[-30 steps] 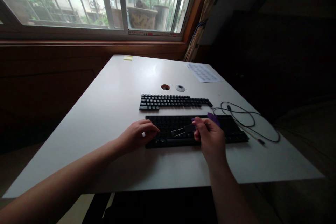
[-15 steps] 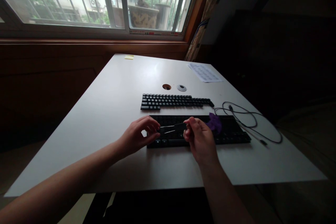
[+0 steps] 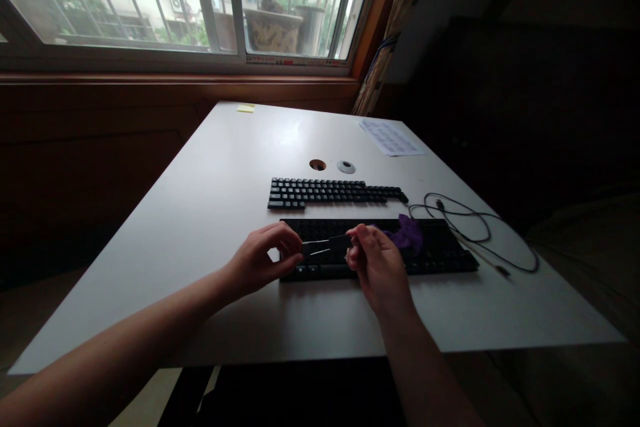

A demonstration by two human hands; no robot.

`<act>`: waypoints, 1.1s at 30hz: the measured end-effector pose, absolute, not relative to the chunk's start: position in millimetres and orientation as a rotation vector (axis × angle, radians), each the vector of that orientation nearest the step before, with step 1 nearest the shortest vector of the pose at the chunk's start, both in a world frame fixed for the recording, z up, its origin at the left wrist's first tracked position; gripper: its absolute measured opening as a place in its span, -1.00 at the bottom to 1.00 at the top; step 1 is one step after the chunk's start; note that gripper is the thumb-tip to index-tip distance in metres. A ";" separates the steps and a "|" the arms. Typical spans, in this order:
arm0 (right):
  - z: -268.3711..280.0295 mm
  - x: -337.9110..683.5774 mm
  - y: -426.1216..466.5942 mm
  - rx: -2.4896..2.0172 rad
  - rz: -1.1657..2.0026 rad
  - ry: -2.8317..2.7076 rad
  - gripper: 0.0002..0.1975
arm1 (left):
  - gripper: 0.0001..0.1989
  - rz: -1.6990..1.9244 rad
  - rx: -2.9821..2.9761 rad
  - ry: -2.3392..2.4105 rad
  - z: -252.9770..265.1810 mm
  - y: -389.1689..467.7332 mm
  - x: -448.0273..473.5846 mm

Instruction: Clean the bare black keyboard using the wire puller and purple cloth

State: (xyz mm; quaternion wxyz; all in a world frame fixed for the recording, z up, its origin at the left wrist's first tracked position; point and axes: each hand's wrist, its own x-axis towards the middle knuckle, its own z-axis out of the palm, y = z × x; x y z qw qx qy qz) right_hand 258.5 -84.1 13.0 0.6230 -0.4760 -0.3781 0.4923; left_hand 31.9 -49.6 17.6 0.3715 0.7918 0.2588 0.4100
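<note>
My big flat white table [image 3: 200, 173] has a long black plastic keyboard base [image 3: 440, 240] on it, closer to the near edge than the far edge. Just past it, toward the table's far edge, sits a smaller block of black plastic keys [image 3: 333, 192] in straight rows. My left hand [image 3: 265, 252] and right hand [image 3: 383, 267] are over the base, the left one by its left end. A crumpled purple cloth [image 3: 411, 235] lies by the base's far edge, partly behind my right hand. Between my hands is a small black tool [image 3: 340, 243] with two thin silver wires [image 3: 315, 241], over the base's left half. My right fingers bend in tight and pinch its handle. My left finger and thumb make a ring, tips nearly together at the wire ends; it's too dark to see if a little key is in there. I think this is the two-handed part, working at the wire ends. The next move, I guess, calls for a firm right pinch and gentle left fingers.
</note>
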 end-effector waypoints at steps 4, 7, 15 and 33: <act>10.9 258.5 -84.3 -1.057 1.172 -0.847 -0.71 | -0.96 1.062 2.057 0.682 19.9 -51.1 31.3; 10.3 258.5 -85.1 -1.044 1.202 -0.858 -0.72 | -0.97 1.051 2.078 0.690 21.1 -51.3 30.4; 9.2 264.2 -87.9 -0.967 1.159 -0.924 -0.78 | -0.94 1.027 1.966 0.726 19.8 -49.3 29.4; 33.2 290.3 -106.6 -0.770 0.588 -1.670 -0.85 | -0.92 1.043 1.762 0.695 20.8 -53.2 30.0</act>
